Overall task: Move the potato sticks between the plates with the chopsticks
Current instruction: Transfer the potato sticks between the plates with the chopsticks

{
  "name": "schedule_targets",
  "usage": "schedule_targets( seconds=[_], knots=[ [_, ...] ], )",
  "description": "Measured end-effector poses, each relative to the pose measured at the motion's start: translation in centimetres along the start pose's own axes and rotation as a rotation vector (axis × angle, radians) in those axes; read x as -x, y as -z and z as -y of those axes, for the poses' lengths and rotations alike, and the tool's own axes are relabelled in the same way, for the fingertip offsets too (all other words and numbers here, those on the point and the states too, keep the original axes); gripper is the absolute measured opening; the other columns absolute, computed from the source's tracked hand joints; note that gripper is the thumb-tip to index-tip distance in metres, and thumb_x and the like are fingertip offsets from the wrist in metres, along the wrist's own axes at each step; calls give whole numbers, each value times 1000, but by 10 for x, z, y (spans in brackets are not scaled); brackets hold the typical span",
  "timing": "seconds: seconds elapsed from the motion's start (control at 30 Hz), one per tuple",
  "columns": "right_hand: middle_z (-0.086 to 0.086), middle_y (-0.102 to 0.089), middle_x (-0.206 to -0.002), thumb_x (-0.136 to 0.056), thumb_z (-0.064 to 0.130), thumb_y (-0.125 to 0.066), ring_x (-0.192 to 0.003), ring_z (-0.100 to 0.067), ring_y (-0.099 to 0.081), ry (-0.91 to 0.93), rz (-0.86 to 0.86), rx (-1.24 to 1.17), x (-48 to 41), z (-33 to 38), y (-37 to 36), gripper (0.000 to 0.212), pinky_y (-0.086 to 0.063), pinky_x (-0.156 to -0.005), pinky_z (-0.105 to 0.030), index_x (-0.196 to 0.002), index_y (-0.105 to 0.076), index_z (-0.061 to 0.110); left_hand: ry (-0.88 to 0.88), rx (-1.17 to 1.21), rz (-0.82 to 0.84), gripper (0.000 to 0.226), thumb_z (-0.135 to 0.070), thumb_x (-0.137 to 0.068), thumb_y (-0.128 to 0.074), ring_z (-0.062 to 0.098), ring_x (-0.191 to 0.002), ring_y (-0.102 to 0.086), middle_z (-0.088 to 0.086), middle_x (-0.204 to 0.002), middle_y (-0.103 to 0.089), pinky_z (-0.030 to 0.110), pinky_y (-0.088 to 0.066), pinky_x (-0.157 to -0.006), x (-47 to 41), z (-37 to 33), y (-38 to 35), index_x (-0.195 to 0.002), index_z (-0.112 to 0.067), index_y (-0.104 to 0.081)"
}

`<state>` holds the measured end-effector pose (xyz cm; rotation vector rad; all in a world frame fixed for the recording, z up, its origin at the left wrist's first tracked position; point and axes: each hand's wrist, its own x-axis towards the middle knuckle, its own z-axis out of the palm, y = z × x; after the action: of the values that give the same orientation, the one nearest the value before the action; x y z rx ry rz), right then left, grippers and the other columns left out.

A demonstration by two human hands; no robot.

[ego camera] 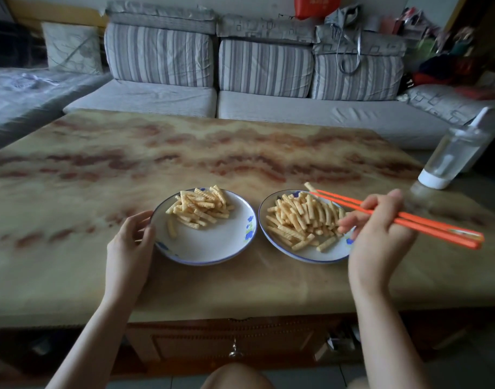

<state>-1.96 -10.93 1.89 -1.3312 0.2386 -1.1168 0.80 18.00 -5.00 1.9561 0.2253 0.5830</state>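
Two white plates with blue flowers sit side by side on the marbled table. The left plate (212,245) carries a small heap of potato sticks (200,206) at its far side. The right plate (313,255) holds a bigger pile of potato sticks (299,217). My left hand (131,240) grips the left plate's left rim. My right hand (378,228) holds a pair of orange chopsticks (409,217). Their tips pinch one potato stick (310,187) just above the right plate's far edge.
A clear water bottle with a white base (451,155) stands at the table's right edge. A striped grey sofa (240,80) runs behind the table. The marbled tabletop (128,164) stretches to the left and behind the plates.
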Motion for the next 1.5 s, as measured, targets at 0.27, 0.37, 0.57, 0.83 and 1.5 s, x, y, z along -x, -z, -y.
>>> schedule_targets(
  seconds=[0.27, 0.37, 0.57, 0.83, 1.5],
  knots=[
    [-13, -52, -41, -99, 30, -35, -32, -22, -50, -32, -60, 128, -22, -8, 23, 43, -37, -35, -21, -63, -47, 11, -3, -11, -5, 28, -15, -93, -54, 4, -90, -54, -10, -102, -61, 5, -33, -68, 0, -1, 0, -119, -16, -62],
    [-10, -53, -40, -100, 29, -36, -32, -23, -49, -34, -41, 122, -21, -6, 22, 43, -37, -35, -22, -62, -48, 11, -11, -19, -6, 28, -13, -93, -54, 4, -90, -53, -9, -102, -60, -3, -32, -65, 0, -2, 0, -119, -15, -63],
    [3, -48, -45, -103, 24, -33, -35, -17, -47, -21, 18, -56, -5, 10, 9, 41, -34, -38, -24, -65, -44, 12, -15, -24, -12, 28, -13, -93, -54, 4, -90, -52, -10, -102, -59, -6, -30, -63, 1, -4, 0, -119, -13, -63],
    [-7, -56, -44, -99, 32, -33, -36, -19, -49, -164, 595, -143, 69, 5, -38, 40, -31, -38, -22, -70, -51, 12, -4, -29, -2, 28, -14, -93, -53, 4, -92, -53, -7, -105, -62, 4, -33, -69, 0, -2, 0, -120, -16, -62],
    [-15, -57, -51, -98, 43, -35, -43, -24, -53, -277, 786, -92, 113, -7, -63, 46, -40, -43, -22, -73, -51, 8, 6, -42, 3, 30, -14, -92, -53, 2, -94, -54, -6, -109, -64, 13, -35, -76, -2, 1, -1, -120, -17, -63]
  ],
)
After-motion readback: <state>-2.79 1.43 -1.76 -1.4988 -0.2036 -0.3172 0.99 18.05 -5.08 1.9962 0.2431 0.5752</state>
